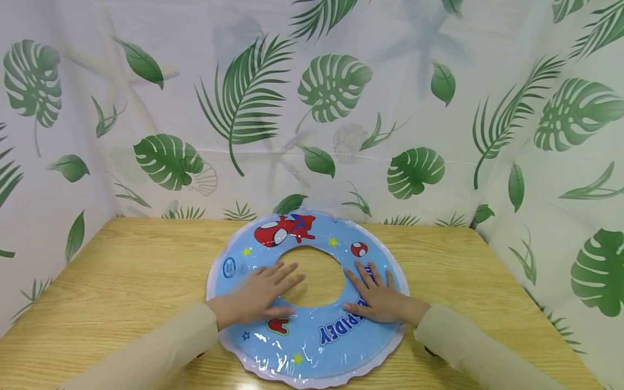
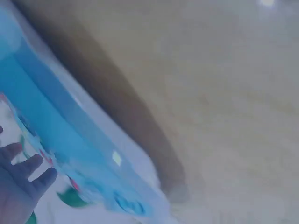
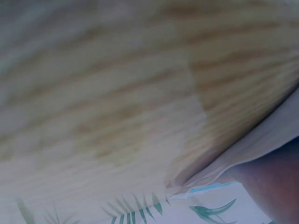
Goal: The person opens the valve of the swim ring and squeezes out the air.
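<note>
A light blue inflatable swim ring (image 1: 312, 346) with a pale wavy rim lies on the wooden table, printed with red masked figures, stars and the word SPIDEY. Fingers spread, my left hand (image 1: 260, 295) lies over the left part of the ring, its fingertips reaching over the centre hole. On the right part rests my right hand (image 1: 382, 298), also with straight, spread fingers. In the left wrist view the ring's side (image 2: 60, 102) slants past my left hand (image 2: 21, 182). The right wrist view shows only a blurred bit of my right hand (image 3: 275, 186) beside the pale rim (image 3: 261, 144).
The wood-grain table (image 1: 146, 260) extends to both sides of the ring. Behind and beside it hangs a white curtain (image 1: 341, 179) printed with green leaves. Beige sleeves (image 1: 161, 346) cover both forearms.
</note>
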Available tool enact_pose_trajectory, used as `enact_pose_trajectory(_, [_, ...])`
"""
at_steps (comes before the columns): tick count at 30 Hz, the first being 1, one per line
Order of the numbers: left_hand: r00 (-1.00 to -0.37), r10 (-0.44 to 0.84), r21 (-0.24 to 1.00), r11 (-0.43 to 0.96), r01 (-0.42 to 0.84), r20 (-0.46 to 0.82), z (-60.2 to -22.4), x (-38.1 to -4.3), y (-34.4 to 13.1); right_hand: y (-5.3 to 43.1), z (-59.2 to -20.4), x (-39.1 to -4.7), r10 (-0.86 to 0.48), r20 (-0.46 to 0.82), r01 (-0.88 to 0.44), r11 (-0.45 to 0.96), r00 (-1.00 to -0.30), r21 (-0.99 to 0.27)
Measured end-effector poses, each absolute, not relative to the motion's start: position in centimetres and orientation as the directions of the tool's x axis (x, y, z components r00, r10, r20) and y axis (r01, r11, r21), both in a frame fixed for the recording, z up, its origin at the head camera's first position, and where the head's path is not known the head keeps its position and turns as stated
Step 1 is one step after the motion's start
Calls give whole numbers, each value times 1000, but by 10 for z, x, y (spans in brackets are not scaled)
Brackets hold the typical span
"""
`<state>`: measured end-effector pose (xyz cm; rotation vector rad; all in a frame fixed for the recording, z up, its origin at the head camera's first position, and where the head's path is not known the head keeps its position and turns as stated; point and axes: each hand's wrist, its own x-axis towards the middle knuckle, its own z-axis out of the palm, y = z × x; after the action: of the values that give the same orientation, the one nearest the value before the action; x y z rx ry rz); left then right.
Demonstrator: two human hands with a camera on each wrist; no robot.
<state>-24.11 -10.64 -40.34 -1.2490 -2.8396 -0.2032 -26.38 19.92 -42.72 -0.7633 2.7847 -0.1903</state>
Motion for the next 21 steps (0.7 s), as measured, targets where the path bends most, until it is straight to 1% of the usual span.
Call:
enact_pose_trajectory(2, [-722, 675, 50, 724, 688, 151, -402, -255, -114, 199, -427, -264, -515, -209, -482, 855, -831, -190])
enact_pose_trajectory(5, [-782, 592, -9, 798, 603, 195, -399, -273, -124, 199, -427, -264, -515, -211, -481, 855, -831, -195])
enact_pose_trajectory(10, [-853, 494, -38, 868, 496, 166, -401, -294, -134, 198, -426, -264, -513, -214, -479, 857, -831, -190])
enact_pose_trajectory(15, [-885, 452, -5, 891, 455, 107, -408, -302, -136, 197, -425, -263, -511, -214, -477, 857, -832, -193])
enact_pose_trajectory(21, [-895, 445, 36, 894, 446, 29, -414, -303, -136, 198, -426, -263, -517, -195, -486, 854, -833, -187])
